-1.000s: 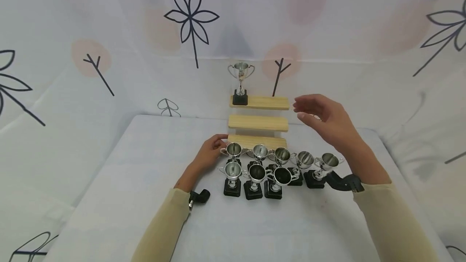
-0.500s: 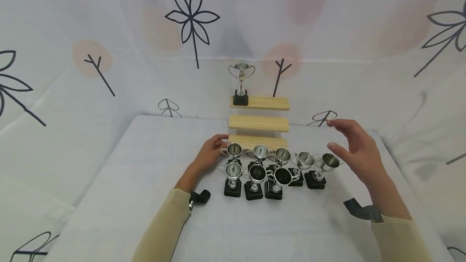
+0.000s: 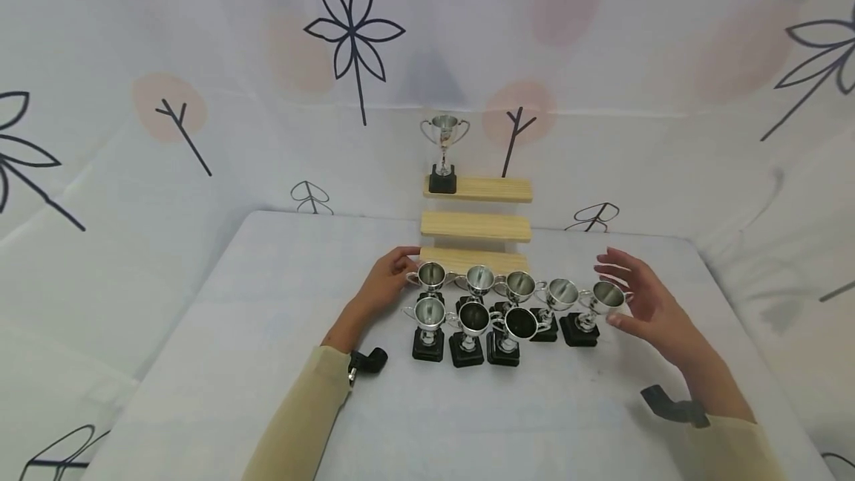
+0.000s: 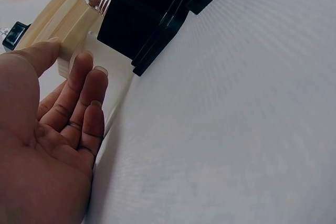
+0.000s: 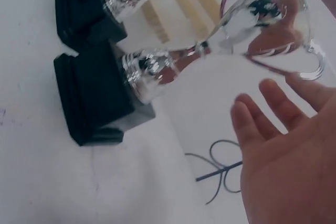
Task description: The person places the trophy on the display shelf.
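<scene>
My left hand holds the left end of the lowest step of a tiered wooden stand. In the left wrist view its thumb lies on the wood, with the fingers curled beside and below. My right hand is spread around the rightmost silver trophy cup, thumb and fingers apart. The right wrist view has that trophy's black base and the fingers close to its handle; whether they touch cannot be told. Another trophy stands upright on the left of the top step.
Several more silver trophies on black bases stand close together in two rows before the stand. They sit on a white-covered table. A white cloth backdrop with line-drawn plants rises behind.
My right hand has moved away from beside the top step, rightward and down to the rightmost trophy. My left hand stays at the stand.
</scene>
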Available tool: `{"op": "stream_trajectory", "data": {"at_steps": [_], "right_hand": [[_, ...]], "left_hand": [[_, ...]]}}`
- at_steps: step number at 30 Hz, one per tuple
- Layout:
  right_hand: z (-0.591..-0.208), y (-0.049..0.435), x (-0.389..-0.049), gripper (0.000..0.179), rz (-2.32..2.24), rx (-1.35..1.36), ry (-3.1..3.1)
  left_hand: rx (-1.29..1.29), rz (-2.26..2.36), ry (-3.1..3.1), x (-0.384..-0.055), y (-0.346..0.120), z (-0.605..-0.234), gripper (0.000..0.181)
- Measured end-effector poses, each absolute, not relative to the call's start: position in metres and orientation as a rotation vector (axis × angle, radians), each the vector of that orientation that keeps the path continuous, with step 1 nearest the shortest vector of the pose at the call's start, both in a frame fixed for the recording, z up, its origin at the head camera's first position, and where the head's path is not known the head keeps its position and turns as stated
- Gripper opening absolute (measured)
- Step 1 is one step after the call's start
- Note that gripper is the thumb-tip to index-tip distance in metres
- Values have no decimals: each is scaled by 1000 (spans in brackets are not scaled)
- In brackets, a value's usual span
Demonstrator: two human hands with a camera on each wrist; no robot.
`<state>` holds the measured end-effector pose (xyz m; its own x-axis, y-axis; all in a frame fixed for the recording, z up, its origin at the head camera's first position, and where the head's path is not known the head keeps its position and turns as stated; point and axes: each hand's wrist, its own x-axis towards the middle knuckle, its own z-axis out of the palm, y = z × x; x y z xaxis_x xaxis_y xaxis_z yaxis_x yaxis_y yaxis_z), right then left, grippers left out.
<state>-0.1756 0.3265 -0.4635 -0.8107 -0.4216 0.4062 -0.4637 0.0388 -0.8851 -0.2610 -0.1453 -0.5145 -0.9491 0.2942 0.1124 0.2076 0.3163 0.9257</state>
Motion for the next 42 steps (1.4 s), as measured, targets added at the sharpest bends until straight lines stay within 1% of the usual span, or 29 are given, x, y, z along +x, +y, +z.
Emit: {"op": "stream_trajectory", "data": {"at_steps": [3, 5, 13, 19, 29, 42], "right_hand": [[-468, 329, -175, 101, 1816, 928, -2395], [-470, 329, -174, 97, 1790, 898, -2470], [-481, 327, -172, 61, 1761, 756, -2569], [-482, 324, -172, 45, 1749, 733, -2564], [-483, 323, -171, 33, 1627, 721, -2587], [-475, 324, -174, 33, 1726, 794, -2427]], "left_hand": [[482, 1739, 2476, -261, -145, -514, 41], [468, 1740, 2475, -261, -144, -514, 41], [456, 1746, 2473, -262, -145, -515, 41], [461, 1733, 2486, -262, -145, -514, 41], [485, 1733, 2482, -261, -145, -513, 41], [485, 1741, 2473, -261, -145, -513, 42]]}}
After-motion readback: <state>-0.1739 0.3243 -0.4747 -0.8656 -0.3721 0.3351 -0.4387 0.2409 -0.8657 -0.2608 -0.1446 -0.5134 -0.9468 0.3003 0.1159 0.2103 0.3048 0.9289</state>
